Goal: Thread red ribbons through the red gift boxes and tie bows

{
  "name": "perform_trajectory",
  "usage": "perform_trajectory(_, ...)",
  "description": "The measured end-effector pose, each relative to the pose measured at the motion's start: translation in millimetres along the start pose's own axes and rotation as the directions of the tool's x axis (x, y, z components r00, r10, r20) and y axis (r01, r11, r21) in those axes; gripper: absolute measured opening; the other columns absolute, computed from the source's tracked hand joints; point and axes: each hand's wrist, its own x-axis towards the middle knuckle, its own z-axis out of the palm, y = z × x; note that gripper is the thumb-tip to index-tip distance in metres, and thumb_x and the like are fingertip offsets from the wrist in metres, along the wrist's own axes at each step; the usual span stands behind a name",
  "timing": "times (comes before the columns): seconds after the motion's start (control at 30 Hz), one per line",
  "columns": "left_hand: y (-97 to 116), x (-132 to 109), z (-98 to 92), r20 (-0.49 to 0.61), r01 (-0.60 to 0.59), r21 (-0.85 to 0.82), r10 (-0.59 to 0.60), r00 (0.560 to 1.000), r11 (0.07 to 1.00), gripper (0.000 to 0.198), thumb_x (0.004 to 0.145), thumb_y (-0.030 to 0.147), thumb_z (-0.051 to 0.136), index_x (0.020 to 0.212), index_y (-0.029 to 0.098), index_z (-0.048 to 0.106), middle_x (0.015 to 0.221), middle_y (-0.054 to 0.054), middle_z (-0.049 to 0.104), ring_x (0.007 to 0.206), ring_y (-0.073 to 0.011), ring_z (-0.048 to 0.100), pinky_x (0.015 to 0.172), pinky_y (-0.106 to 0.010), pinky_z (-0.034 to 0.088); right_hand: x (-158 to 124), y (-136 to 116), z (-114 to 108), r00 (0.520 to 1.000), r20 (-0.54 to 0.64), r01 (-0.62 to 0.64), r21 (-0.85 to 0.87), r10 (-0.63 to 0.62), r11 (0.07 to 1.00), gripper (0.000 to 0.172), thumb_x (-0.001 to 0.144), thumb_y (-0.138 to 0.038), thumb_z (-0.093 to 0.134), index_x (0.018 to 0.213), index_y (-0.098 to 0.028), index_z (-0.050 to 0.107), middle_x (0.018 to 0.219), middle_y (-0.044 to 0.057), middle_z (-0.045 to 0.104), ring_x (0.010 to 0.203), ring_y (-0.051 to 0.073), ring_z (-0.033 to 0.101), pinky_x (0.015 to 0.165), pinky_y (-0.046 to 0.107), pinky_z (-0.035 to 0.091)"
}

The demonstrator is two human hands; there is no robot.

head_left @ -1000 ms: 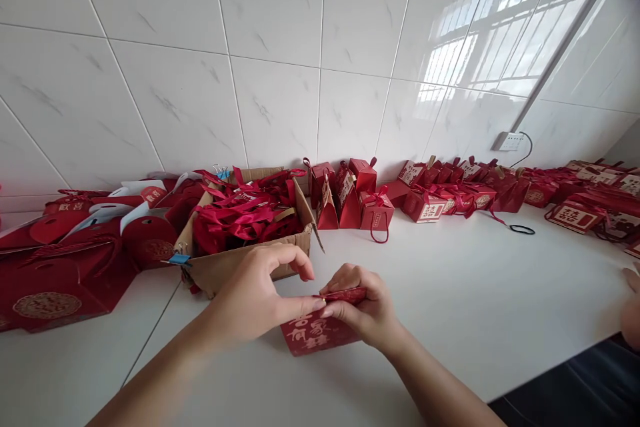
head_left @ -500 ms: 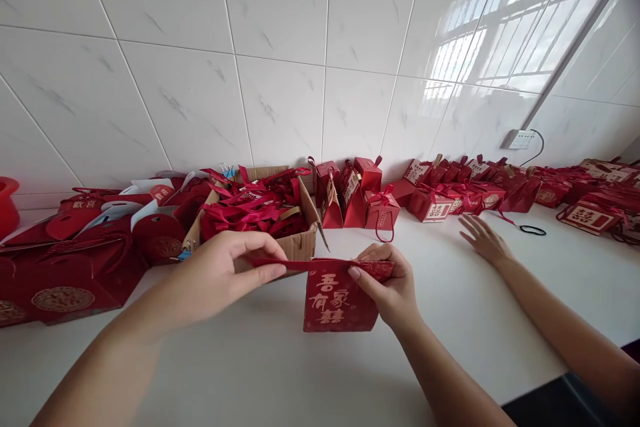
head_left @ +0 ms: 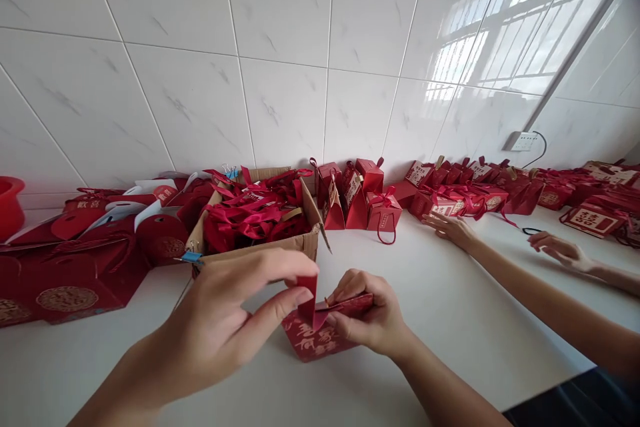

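Observation:
A small red paper gift box [head_left: 313, 340] with gold characters stands on the white counter [head_left: 440, 307] in front of me. My left hand [head_left: 235, 327] pinches one red top flap of the box between thumb and forefinger. My right hand [head_left: 367, 317] grips the box's other top flap from the right, fingers curled around it. Both hands meet above the box's open top.
A cardboard carton [head_left: 260, 240] full of red ribbons sits behind the box. Flat red box blanks [head_left: 75, 260] lie at left. Finished red boxes [head_left: 380, 210] line the tiled wall. Another person's two hands [head_left: 453, 227] [head_left: 560, 250] reach over the counter at right.
The box has been pulled closer and tilted, and my left hand now folds a flap inward at its top. The other person's first hand moved toward the boxes; a second hand appeared.

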Motion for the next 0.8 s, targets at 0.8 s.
perform_trajectory(0.8,-19.2,8.1,15.9,0.294,0.318,-0.025,-0.297,0.909,0.948,0.016,0.085,0.02,0.059,0.093,0.027,0.071,0.089,0.003,0.068,0.082,-0.0109,0.064,0.073,-0.018,0.049,-1.9,-1.2,-4.1,1.0,-0.008,0.004,-0.005,-0.004,1.0,0.024,0.07,-0.006,0.072,0.078,-0.023,0.056,0.075,0.0,0.065,0.067,0.014,0.062,0.061,0.026,0.05)
